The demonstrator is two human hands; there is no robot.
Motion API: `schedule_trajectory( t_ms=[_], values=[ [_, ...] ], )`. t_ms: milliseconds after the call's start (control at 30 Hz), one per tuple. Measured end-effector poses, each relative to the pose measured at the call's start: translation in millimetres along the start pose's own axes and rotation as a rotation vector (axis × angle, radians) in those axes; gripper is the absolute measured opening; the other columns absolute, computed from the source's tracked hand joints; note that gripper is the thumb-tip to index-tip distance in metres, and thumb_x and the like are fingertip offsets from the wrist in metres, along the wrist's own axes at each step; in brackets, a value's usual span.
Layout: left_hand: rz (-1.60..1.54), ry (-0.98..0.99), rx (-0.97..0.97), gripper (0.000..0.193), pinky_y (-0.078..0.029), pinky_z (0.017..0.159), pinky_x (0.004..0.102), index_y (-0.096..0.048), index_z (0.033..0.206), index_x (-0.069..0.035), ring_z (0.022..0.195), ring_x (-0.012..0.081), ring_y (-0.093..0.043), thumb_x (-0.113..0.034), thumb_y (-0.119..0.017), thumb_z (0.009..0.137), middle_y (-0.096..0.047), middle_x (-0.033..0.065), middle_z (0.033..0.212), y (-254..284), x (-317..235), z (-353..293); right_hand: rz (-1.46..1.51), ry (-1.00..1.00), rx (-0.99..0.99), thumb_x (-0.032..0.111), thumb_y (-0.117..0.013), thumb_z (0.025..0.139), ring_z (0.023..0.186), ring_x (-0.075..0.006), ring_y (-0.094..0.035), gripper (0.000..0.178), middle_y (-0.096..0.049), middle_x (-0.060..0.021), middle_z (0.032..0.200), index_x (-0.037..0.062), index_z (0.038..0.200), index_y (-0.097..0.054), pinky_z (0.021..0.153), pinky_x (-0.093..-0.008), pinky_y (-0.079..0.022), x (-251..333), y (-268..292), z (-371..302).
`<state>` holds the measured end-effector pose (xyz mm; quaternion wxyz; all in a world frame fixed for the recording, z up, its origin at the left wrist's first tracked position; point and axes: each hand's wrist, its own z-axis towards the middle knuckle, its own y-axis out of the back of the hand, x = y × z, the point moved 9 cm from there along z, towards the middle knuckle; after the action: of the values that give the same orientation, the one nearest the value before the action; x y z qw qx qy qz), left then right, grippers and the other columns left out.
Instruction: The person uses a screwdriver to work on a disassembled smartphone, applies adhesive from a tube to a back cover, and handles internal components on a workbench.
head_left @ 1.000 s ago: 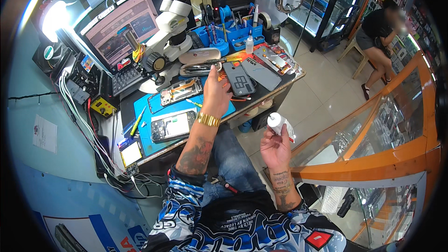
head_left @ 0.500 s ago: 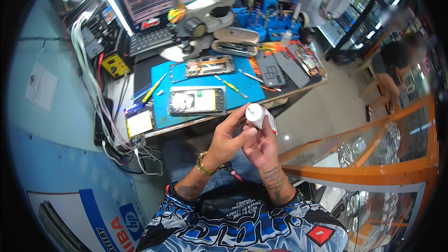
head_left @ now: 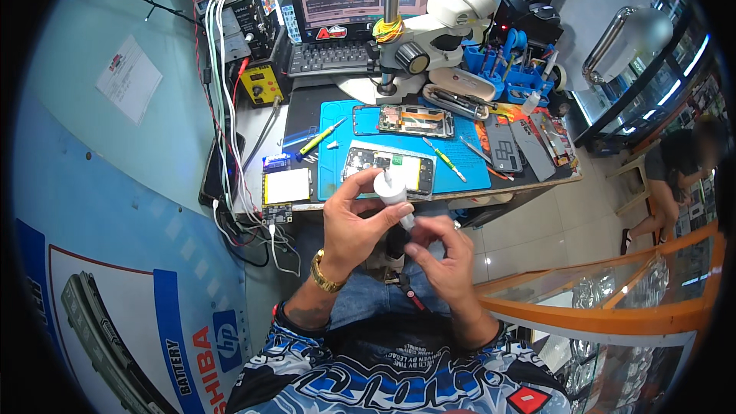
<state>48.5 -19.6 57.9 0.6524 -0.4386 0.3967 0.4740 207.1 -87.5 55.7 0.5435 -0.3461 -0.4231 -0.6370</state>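
My left hand (head_left: 354,222) holds a small white tube-like container (head_left: 392,192) between thumb and fingers, above my lap. Its upper end is wide and round, with a thin tip sticking up. A narrower, paler part slants down toward my right hand (head_left: 445,257), whose fingers are bent close to that lower end and smeared by motion. Whether they touch it I cannot tell. Just beyond, an opened phone (head_left: 389,167) lies on the blue mat (head_left: 473,172). Behind it is a second opened phone (head_left: 418,120) with its inner parts showing.
A yellow-handled tool (head_left: 320,138) and yellow-green tweezers-like tool (head_left: 445,159) lie on the mat. The microscope (head_left: 445,23) stands behind, near a laptop (head_left: 333,57), pen case (head_left: 460,96) and blue organiser (head_left: 521,80). Cables (head_left: 230,115) hang at left; an orange-framed glass case (head_left: 613,299) stands right.
The view has shifted, so the bench sits further right. The white container has tilted, its round end now in my left hand only. My right hand has moved down to its lower end.
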Motion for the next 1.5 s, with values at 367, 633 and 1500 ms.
schedule_trajectory(
  t_ms=[367, 633, 1500],
  values=[
    [-0.097, -0.021, -0.195, 0.05, -0.056, 0.093, 0.0301, -0.054, 0.131, 0.004, 0.105, 0.0149, -0.066, 0.005, -0.077, 0.088, -0.066, 0.0101, 0.115, 52, 1, -47, -0.497, 0.407, 0.16, 0.009, -0.071, 0.09, 0.082, -0.031, -0.067, 0.012, -0.07, -0.0107, 0.091, 0.0058, 0.101, -0.073, 0.069, -0.0407, -0.05, 14, -47, 113],
    [-0.052, 0.068, -0.26, 0.049, -0.052, 0.09, 0.0259, -0.055, 0.14, 0.006, 0.102, 0.009, -0.063, -0.007, -0.072, 0.096, -0.068, 0.0063, 0.115, 75, 15, -67, -1.119, 0.672, 0.571, 0.011, -0.062, 0.087, 0.085, -0.0322, -0.069, 0.014, -0.071, -0.0142, 0.089, 0.0052, 0.093, -0.074, 0.073, -0.0435, -0.056, -78, -175, 177],
    [-0.101, 0.025, -0.049, 0.06, -0.053, 0.09, 0.0288, -0.039, 0.156, 0.0, 0.106, 0.0155, -0.065, -0.025, -0.059, 0.104, -0.064, 0.0138, 0.129, 50, 7, -60, 0.604, -0.315, 0.448, 0.006, -0.072, 0.095, 0.096, -0.0165, -0.072, 0.021, -0.074, -0.011, 0.103, -0.001, 0.114, -0.069, 0.089, -0.0308, -0.058, -5, -81, 103]
  ],
)
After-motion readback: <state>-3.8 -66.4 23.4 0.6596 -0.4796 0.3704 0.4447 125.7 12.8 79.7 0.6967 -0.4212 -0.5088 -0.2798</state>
